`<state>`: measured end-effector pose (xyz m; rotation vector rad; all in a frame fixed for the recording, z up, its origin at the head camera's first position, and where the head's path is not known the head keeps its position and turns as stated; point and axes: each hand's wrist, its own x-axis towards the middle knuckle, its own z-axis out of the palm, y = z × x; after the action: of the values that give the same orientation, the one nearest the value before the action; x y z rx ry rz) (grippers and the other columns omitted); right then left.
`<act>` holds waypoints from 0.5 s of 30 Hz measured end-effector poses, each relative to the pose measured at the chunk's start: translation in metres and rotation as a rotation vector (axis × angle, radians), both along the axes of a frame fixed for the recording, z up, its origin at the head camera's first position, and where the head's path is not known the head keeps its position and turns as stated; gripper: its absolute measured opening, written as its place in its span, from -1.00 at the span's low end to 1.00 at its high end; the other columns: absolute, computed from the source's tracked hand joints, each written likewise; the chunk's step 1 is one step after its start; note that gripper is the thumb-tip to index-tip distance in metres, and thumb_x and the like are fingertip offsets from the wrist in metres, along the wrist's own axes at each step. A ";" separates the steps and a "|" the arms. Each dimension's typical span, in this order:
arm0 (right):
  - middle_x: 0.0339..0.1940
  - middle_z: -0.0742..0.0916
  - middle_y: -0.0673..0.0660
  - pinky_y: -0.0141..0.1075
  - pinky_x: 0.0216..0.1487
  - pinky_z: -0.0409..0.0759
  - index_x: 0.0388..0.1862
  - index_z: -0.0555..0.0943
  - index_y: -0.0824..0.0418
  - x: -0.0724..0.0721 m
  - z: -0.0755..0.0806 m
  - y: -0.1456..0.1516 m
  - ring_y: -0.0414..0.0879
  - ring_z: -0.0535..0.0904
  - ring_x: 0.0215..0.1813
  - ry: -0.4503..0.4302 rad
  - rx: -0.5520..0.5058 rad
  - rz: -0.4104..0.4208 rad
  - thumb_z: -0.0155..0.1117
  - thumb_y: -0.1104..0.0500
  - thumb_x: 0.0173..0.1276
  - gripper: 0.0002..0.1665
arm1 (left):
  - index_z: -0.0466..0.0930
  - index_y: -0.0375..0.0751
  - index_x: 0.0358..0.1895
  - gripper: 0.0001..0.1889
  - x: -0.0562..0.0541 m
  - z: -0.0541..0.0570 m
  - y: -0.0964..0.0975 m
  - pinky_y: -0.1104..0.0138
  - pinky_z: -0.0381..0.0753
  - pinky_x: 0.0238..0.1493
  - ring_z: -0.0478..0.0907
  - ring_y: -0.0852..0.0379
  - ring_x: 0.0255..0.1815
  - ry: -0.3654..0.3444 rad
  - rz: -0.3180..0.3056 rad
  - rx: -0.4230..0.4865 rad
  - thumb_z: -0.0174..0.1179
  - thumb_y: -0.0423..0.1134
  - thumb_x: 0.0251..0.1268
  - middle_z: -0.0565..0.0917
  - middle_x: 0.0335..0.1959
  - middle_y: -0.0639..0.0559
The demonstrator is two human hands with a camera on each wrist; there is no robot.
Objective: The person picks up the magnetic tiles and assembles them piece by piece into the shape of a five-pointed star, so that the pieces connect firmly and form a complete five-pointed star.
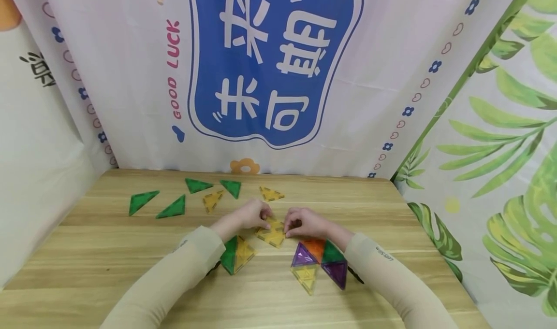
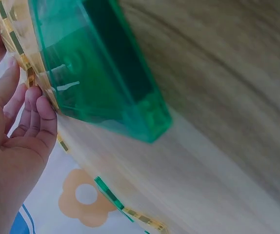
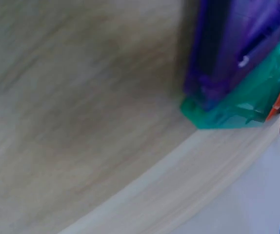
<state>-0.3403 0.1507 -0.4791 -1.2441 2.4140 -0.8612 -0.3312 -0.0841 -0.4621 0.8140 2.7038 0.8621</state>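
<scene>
Between the two hands lie translucent yellow triangular magnetic tiles (image 1: 271, 236), set edge to edge on the table. My left hand (image 1: 254, 214) pinches them at their upper left, thumb and fingertips at the edge. At the right corner, my right hand (image 1: 306, 221) grips the same yellow tiles with thumb and bent fingers. Below the left wrist, a green triangle (image 1: 228, 257) joins a yellow triangle (image 1: 243, 254). Near the right forearm sits a joined group: an orange tile (image 1: 314, 248), a green tile (image 1: 332, 252), two purple tiles (image 3: 223, 58) and a pale yellow tile (image 1: 306, 276).
Several loose green triangles (image 1: 172, 207) lie at the back left of the wooden table (image 1: 109, 256). One loose yellow triangle (image 1: 212, 201) is among them, and another yellow triangle (image 1: 271, 193) lies farther right. A printed curtain (image 1: 143, 102) hangs behind the table's back edge.
</scene>
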 end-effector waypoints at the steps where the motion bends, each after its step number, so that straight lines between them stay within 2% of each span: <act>1: -0.25 0.60 -0.10 -0.40 -0.14 0.55 -0.33 0.68 -0.02 0.000 0.001 0.000 -0.25 0.51 -0.20 -0.012 0.001 -0.008 0.34 0.06 0.23 -0.95 | 0.63 -0.31 -0.08 -0.63 0.000 0.001 -0.001 0.37 0.49 -0.28 0.46 0.17 -0.36 -0.005 -0.007 0.012 0.42 -0.25 0.01 0.60 -0.38 -0.03; 5: -0.24 0.60 -0.09 -0.38 -0.11 0.56 -0.27 0.68 0.00 -0.001 0.006 -0.002 -0.23 0.52 -0.18 -0.047 -0.002 -0.051 0.35 0.11 0.24 -0.92 | 0.54 -0.38 0.05 -0.54 0.003 0.005 -0.010 0.32 0.52 -0.19 0.51 0.04 -0.23 -0.067 -0.019 0.093 0.39 -0.28 0.06 0.57 -0.24 -0.11; 8: -0.23 0.61 -0.10 -0.35 -0.09 0.55 -0.24 0.66 0.03 -0.005 0.011 -0.004 -0.21 0.51 -0.17 -0.002 -0.005 -0.075 0.37 0.13 0.23 -0.88 | 0.51 -0.41 0.07 -0.54 0.004 0.010 -0.021 0.21 0.55 -0.10 0.53 -0.06 -0.14 -0.064 -0.023 0.123 0.36 -0.29 0.10 0.57 -0.15 -0.18; 12: -0.15 0.64 -0.08 -0.22 0.04 0.54 -0.19 0.65 0.07 -0.013 0.017 -0.009 -0.16 0.52 -0.03 0.059 -0.016 -0.118 0.38 0.15 0.21 -0.82 | 0.53 -0.36 0.06 -0.54 0.002 0.014 -0.038 0.12 0.55 0.00 0.52 -0.09 -0.04 0.004 0.007 0.073 0.37 -0.23 0.10 0.61 -0.04 -0.18; 15: 0.00 0.64 0.02 -0.07 0.16 0.49 -0.10 0.63 0.13 -0.020 0.020 -0.013 -0.06 0.50 0.13 0.081 -0.032 -0.159 0.37 0.17 0.22 -0.74 | 0.53 -0.29 0.09 -0.51 -0.001 0.014 -0.052 0.11 0.53 0.06 0.50 -0.07 0.04 0.039 0.049 0.021 0.38 -0.16 0.08 0.60 0.04 -0.12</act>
<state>-0.3607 0.1376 -0.4589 -1.1301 2.6023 -0.9126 -0.3327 -0.1359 -0.4482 0.7799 2.7635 0.8964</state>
